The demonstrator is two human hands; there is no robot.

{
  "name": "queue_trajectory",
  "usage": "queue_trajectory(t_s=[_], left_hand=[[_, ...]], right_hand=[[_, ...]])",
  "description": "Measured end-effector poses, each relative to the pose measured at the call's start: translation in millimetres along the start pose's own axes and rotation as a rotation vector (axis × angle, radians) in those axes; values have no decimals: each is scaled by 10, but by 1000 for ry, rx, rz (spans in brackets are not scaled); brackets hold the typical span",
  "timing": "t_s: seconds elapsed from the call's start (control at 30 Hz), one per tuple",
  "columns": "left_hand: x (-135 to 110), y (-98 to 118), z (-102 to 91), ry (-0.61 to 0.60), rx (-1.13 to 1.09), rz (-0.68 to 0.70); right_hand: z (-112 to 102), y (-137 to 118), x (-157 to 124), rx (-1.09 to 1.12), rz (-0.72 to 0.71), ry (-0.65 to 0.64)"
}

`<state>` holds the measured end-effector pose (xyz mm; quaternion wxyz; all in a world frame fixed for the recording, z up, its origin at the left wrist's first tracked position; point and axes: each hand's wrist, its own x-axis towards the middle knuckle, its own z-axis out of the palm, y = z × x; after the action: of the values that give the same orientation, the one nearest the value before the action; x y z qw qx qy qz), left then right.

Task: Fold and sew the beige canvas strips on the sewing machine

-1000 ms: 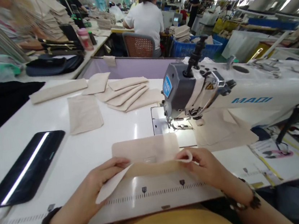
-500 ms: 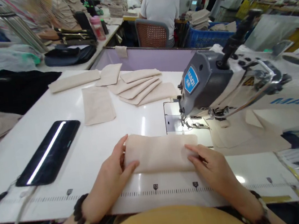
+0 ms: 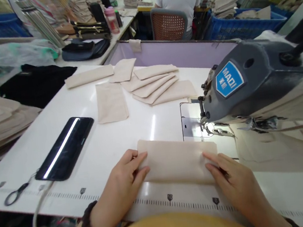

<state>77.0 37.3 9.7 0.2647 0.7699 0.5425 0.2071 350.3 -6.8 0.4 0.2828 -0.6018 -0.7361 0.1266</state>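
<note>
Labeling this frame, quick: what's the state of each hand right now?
Left hand: open, flat, resting on the left end of the folded beige fabric piece.
Right hand: open, flat, resting on its right end.

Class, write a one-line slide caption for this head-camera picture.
The left hand and right hand press a folded beige cloth flat on the white table, near the sewing machine.

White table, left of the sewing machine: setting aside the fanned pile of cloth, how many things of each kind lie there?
Beige cloth pieces lying singly: 4
Black phone: 1
Scissors: 1
Cable: 1
Total: 7
</note>
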Motion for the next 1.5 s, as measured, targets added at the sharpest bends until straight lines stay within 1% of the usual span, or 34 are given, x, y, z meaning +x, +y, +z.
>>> queue_trajectory(t_s=[0.2, 0.37, 0.53, 0.7, 0.87, 1.27, 1.5], left_hand=[[-17, -4, -17, -28, -27, -55], [-24, -11, -26, -41, -36, -83], [-7, -2, -34, -32, -35, -78], [19, 10, -39, -44, -34, -75], [38, -18, -32, -50, 7, -69], [21, -183, 28, 42, 117, 12], [10, -225, 42, -29, 160, -17]], right_hand=[[-13, 16, 12, -8, -29, -13], [-10, 14, 10, -12, -18, 4], [-14, 12, 8, -21, -21, -10], [-10, 9, 13, -10, -25, 2], [-15, -25, 38, 18, 21, -10], [-33, -69, 55, 99, 131, -72], [-46, -69, 62, 120, 162, -102]])
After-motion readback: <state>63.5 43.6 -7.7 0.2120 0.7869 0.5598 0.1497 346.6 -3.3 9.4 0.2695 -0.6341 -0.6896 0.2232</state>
